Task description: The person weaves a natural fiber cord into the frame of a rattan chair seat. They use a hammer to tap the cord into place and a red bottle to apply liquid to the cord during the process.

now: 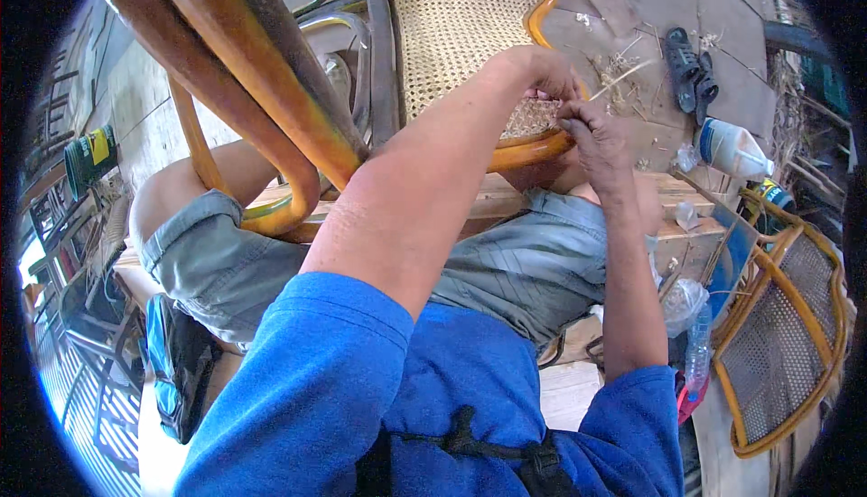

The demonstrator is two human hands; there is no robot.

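A woven cane panel [470, 23] in a glossy orange-brown rattan frame [535, 151] stands before my knees, its lower end close to both hands. My left hand [546, 74] bends down over the panel's lower right edge with curled fingers; what they grip is hidden. Just right of that edge, my right hand [596, 140] is closed in a pinch, thumb and forefinger almost touching the left fingers. A thin pale cane strip [623, 79] sticks out from between the fingertips toward the upper right. My left forearm crosses in front of part of the panel.
Thick curved rattan poles [262, 73] rise at left over my thigh. Black sandals [690, 73], a white jug [736, 149] and cane scraps lie at right. A clear plastic bottle [698, 353] and another cane-panelled rattan frame [781, 343] are lower right; a dark bag [176, 366] is lower left.
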